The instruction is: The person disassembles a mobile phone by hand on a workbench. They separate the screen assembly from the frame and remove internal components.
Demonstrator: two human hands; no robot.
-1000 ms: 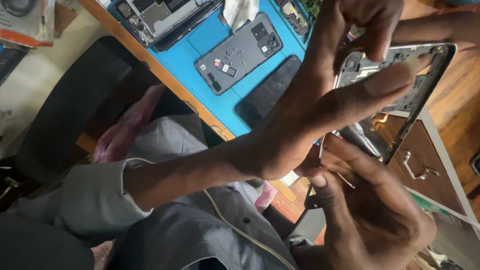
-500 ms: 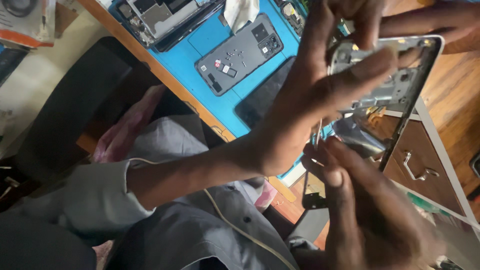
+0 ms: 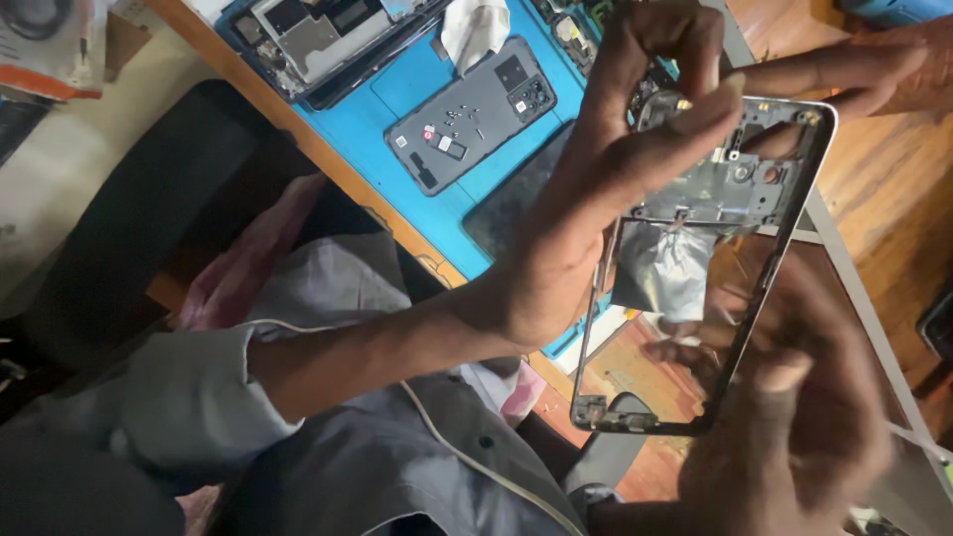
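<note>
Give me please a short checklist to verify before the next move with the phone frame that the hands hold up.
1. Left hand has a grip on the phone frame: ok, thumb and fingers pinch its upper end.
2. Right hand supports the lower end: cannot tell, it is blurred by motion and lies in front of the frame.
3. Silvery foil sheet lies flat in the frame: not ok, it looks crumpled and partly lifted.
4. Small screws rest on the dark back cover: ok, they lie in a loose group.
5. Blue mat carries the other phone parts: ok.
6. Frame free of another person's finger: not ok, it reaches the top corner.
</note>
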